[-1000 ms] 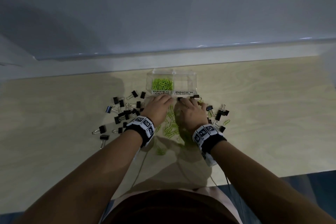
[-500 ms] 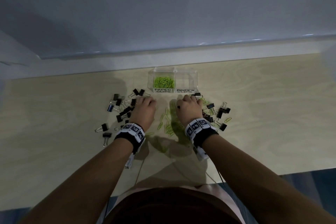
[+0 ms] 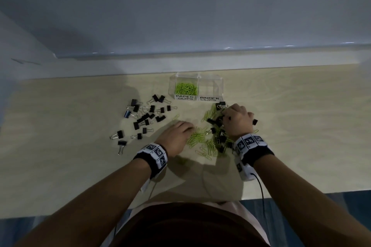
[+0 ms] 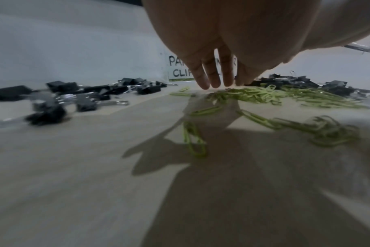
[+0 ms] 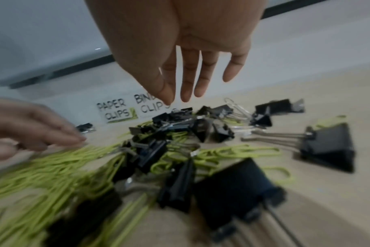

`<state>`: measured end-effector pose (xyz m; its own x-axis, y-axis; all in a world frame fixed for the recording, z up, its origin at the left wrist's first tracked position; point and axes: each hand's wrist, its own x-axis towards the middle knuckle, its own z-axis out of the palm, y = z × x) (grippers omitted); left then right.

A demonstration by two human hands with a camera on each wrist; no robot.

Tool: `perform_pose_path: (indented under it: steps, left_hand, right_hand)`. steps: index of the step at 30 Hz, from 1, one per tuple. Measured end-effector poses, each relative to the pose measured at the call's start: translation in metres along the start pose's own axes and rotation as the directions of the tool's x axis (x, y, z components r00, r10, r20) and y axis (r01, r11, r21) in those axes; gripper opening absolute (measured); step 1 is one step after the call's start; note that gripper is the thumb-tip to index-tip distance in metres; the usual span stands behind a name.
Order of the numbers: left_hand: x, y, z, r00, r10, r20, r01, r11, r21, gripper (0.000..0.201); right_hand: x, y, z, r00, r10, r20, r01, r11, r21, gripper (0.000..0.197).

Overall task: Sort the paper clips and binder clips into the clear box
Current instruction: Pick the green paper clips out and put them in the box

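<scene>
Green paper clips [image 3: 200, 142] lie scattered on the pale wood surface [image 3: 301, 126], near of the clear box [image 3: 210, 84]. We see more green paper clips already in the box's left compartment, labelled PAPER CLIPS; the right one, labelled BINDER CLIPS, looks empty in the head view. Our left hand [image 3: 176, 136] is low over the loose green pile, fingers [image 4: 209, 75] straight and reaching down, tips at the clips; its grip is apart and nothing is held. Our right hand [image 3: 236, 120] hangs above a mixed heap of black binder clips [image 3: 218, 128] and green ones, just near-right of the box; in the right wrist view its fingers [image 5: 188, 80] are straight and spread, grip apart, holding nothing. A second group of black binder clips [image 3: 144, 116] sits to the left, well apart from our hands.
</scene>
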<state>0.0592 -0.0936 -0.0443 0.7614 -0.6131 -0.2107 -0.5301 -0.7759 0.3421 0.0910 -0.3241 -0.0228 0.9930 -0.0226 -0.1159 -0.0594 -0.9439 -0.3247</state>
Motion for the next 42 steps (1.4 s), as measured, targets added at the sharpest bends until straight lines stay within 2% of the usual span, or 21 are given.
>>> perform_pose_path:
  steps: [2, 4, 6, 8, 10, 13, 16, 18, 20, 23, 27, 31, 34, 38, 42]
  left_hand:
    - [-0.005, -0.008, 0.000, 0.994, -0.101, -0.041, 0.100, 0.995, -0.024, 0.056]
    - [-0.007, -0.014, -0.001, 0.979, -0.199, -0.046, 0.197, 0.979, -0.049, 0.058]
    - [-0.008, -0.017, -0.001, 0.976, -0.217, -0.036, 0.215, 0.975, -0.058, 0.055]
    - [-0.014, -0.018, -0.001, 0.983, -0.184, -0.025, 0.182, 0.981, -0.072, 0.051]
    - [-0.026, -0.021, 0.000, 0.990, -0.143, 0.005, 0.143, 0.986, -0.080, 0.053]
    - [-0.055, -0.024, 0.002, 0.987, -0.152, 0.055, 0.157, 0.983, -0.093, 0.078]
    - [-0.078, -0.016, 0.000, 0.954, -0.289, 0.078, 0.298, 0.944, -0.142, 0.110]
    - [-0.079, -0.008, -0.002, 0.917, -0.379, 0.126, 0.396, 0.904, -0.163, 0.120]
    - [-0.071, -0.002, -0.001, 0.908, -0.398, 0.131, 0.417, 0.891, -0.181, 0.122]
    - [-0.051, 0.006, 0.002, 0.913, -0.391, 0.115, 0.408, 0.884, -0.227, 0.111]
    - [-0.028, 0.014, 0.005, 0.936, -0.348, 0.050, 0.347, 0.890, -0.297, 0.077]
    - [-0.009, 0.015, -0.005, 0.945, -0.327, 0.008, 0.312, 0.894, -0.322, 0.048]
    - [0.000, 0.010, -0.015, 0.957, -0.290, 0.023, 0.285, 0.919, -0.273, 0.027]
    - [0.000, -0.003, -0.026, 0.957, -0.289, 0.035, 0.287, 0.918, -0.275, 0.025]
    - [-0.001, -0.014, -0.042, 0.955, -0.297, -0.019, 0.269, 0.890, -0.368, 0.021]
  right_hand:
    - [-0.002, -0.012, 0.003, 0.988, -0.155, 0.006, 0.155, 0.988, 0.015, 0.018]
    - [-0.003, -0.031, 0.007, 0.946, -0.319, 0.051, 0.314, 0.945, 0.092, 0.022]
    - [-0.005, -0.052, 0.010, 0.897, -0.397, 0.195, 0.380, 0.917, 0.122, 0.035]
    - [-0.010, -0.066, 0.014, 0.829, -0.417, 0.371, 0.418, 0.905, 0.083, 0.049]
    - [-0.018, -0.069, 0.022, 0.796, -0.422, 0.434, 0.445, 0.894, 0.053, 0.058]
    - [-0.029, -0.058, 0.029, 0.786, -0.458, 0.415, 0.473, 0.878, 0.075, 0.052]
    - [-0.035, -0.045, 0.028, 0.778, -0.452, 0.436, 0.459, 0.883, 0.096, 0.059]
    - [-0.036, -0.041, 0.027, 0.807, -0.394, 0.441, 0.404, 0.912, 0.076, 0.071]
    - [-0.035, -0.043, 0.027, 0.822, -0.339, 0.456, 0.361, 0.932, 0.042, 0.078]
    - [-0.034, -0.054, 0.030, 0.828, -0.319, 0.460, 0.338, 0.940, 0.044, 0.074]
    - [-0.034, -0.066, 0.027, 0.832, -0.343, 0.435, 0.331, 0.938, 0.106, 0.052]
    - [-0.033, -0.068, 0.022, 0.842, -0.370, 0.393, 0.351, 0.928, 0.122, 0.041]
    - [-0.029, -0.060, 0.020, 0.865, -0.342, 0.367, 0.309, 0.940, 0.146, 0.032]
    - [-0.020, -0.046, 0.014, 0.935, -0.247, 0.253, 0.191, 0.955, 0.226, 0.013]
    - [-0.004, -0.050, -0.006, 0.980, -0.058, 0.189, -0.027, 0.906, 0.422, 0.011]
